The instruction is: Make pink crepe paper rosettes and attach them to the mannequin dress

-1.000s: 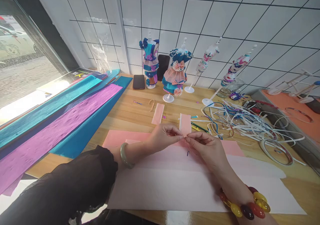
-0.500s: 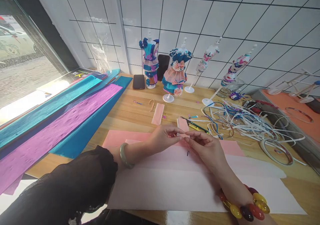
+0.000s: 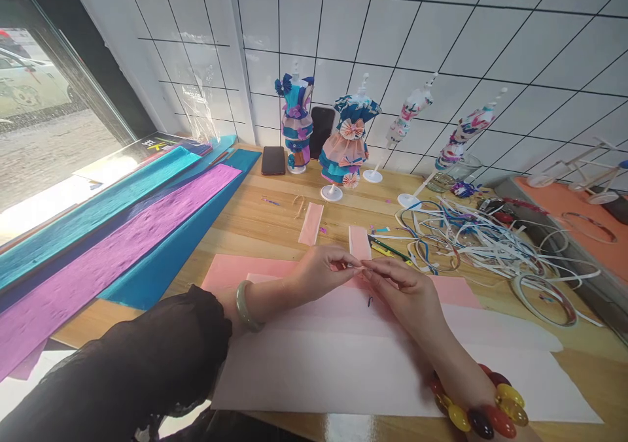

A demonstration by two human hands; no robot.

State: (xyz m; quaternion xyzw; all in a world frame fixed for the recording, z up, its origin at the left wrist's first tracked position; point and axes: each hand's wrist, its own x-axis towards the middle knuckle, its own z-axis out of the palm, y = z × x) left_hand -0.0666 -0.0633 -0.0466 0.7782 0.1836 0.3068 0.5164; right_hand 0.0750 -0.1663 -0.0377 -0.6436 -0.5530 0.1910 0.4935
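Observation:
My left hand (image 3: 326,272) and my right hand (image 3: 405,288) meet fingertip to fingertip over the sheets. Both pinch the near end of a short pink paper strip (image 3: 360,240), where a thin pale edge shows between the fingers. The strip's far end points away from me, overlapping a dark-handled tool. Fingers hide how the pinched end is folded. Beneath the hands lie large pale pink paper sheets (image 3: 314,373). A small dark curl (image 3: 369,301) rests on them near my right fingers. Another pink strip (image 3: 311,223) lies flat beyond my left hand.
A black-and-yellow tool (image 3: 390,249) lies behind my right hand, beside tangled white and blue strips (image 3: 471,233). Dressed miniature mannequins (image 3: 343,138) stand along the tiled wall. Blue and purple crepe sheets (image 3: 181,213) lie at left, near a dark phone (image 3: 273,161).
The pink strip's far end has shifted slightly and now covers more of the dark tool. Both hands keep nearly the same place and pinch.

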